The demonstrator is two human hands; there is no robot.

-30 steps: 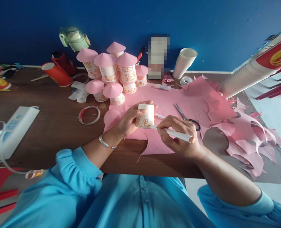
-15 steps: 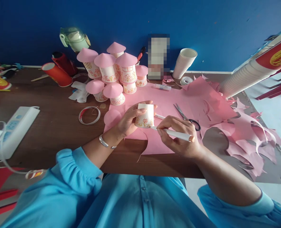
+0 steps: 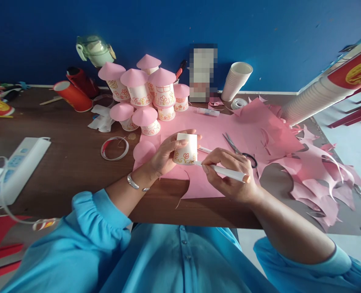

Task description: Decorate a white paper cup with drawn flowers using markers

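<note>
Wrapped round a white paper cup, my left hand holds it over the pink paper. Orange and yellow flowers and grass are drawn along the cup's lower edge. In my right hand is a white marker, its tip at the cup's lower right edge. Part of another white pen shows just behind the right hand's fingers. Scissors lie on the pink sheet beyond that hand. Several cups with pink cone roofs and drawn flowers stand grouped behind my left hand.
Pink paper scraps are heaped on the right. Stacked white cups stand by the blue wall, near a tape roll and a glue stick. Another tape roll and a power strip lie on the left.
The marker tip has shifted very slightly along the cup's lower right edge. Both hands keep their hold and are otherwise nearly still.
</note>
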